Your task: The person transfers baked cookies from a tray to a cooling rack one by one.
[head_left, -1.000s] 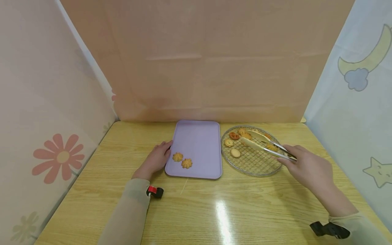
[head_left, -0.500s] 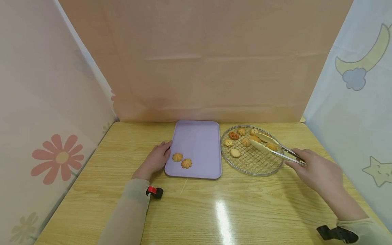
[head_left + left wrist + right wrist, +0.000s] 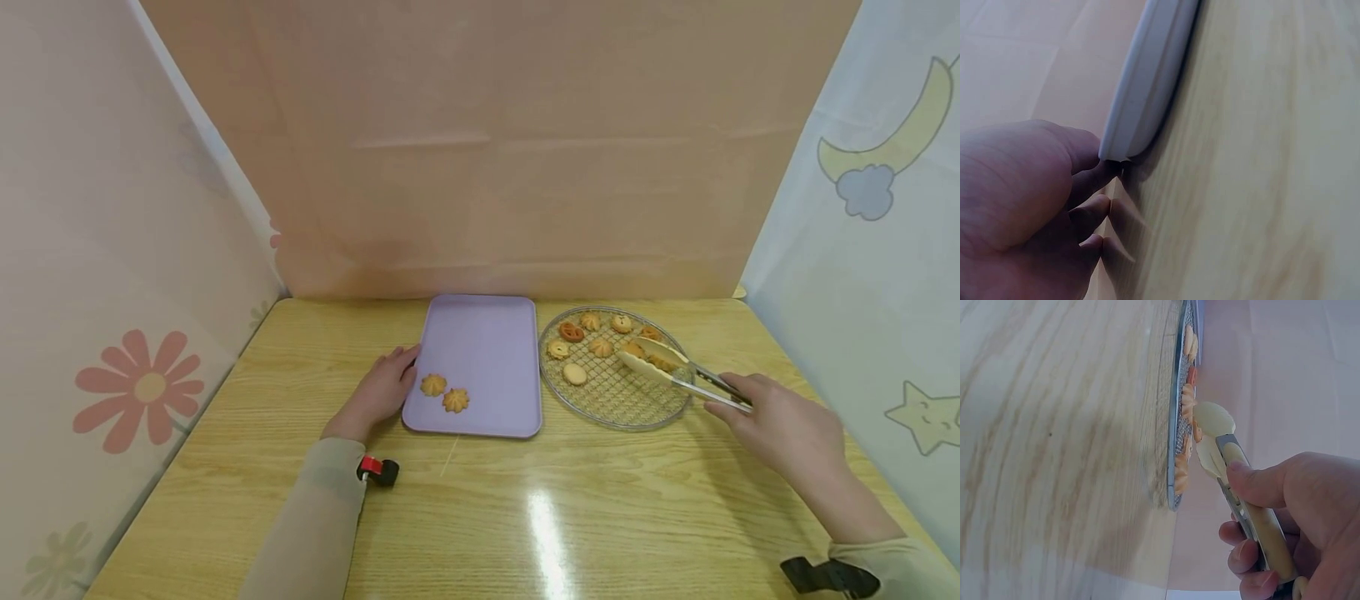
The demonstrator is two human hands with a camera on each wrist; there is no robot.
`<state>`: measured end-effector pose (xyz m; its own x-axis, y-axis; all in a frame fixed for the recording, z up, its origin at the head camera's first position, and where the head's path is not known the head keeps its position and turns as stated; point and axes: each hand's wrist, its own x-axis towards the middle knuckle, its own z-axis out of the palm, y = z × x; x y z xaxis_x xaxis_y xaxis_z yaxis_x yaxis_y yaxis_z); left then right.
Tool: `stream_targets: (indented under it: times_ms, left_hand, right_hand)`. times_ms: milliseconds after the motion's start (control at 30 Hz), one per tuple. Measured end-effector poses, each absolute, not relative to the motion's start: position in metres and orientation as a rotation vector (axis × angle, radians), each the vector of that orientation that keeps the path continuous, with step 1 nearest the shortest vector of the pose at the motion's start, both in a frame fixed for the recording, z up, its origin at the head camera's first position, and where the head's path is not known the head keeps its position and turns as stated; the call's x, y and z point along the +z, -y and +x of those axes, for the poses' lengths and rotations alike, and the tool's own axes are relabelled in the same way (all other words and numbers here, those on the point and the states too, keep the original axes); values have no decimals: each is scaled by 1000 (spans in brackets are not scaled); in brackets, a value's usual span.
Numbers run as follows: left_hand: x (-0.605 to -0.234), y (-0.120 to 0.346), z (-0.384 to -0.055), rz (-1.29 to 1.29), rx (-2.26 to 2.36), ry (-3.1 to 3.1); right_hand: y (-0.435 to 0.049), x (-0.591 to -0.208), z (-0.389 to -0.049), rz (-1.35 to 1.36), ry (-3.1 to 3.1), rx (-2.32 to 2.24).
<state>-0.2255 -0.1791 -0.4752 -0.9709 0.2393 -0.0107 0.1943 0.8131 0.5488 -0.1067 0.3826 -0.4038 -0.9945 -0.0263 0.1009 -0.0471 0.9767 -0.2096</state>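
The purple tray (image 3: 487, 367) lies on the wooden table, with two flower-shaped cookies (image 3: 456, 400) near its front left corner. My left hand (image 3: 378, 392) holds the tray's left edge; in the left wrist view the thumb sits at the rim and a finger reaches under it. In my right hand (image 3: 787, 425) are tongs (image 3: 667, 377), their pale scalloped tips apart over the right part of a round wire rack (image 3: 615, 404). The tips partly cover a cookie (image 3: 660, 362). In the right wrist view, the tong tips (image 3: 1213, 422) stand close beside the cookies.
Several cookies lie on the rack, including an oval biscuit (image 3: 575, 374), a pretzel-shaped one (image 3: 572, 332) and a ridged one (image 3: 601, 347). The rack stands right beside the tray. A brown backdrop (image 3: 495, 167) closes off the table's back, with patterned cloth on both sides.
The right hand and tongs have moved right and slightly nearer, uncovering cookies at the back and middle of the rack. The left hand and tray have stayed in place.
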Motion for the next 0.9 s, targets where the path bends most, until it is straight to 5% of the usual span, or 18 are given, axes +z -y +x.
stream_targets:
  times_ms: [900]
  left_hand:
    - [-476,181,-226,380,866,-2920]
  right_hand:
    - [-383,-408,-110,44,3111,328]
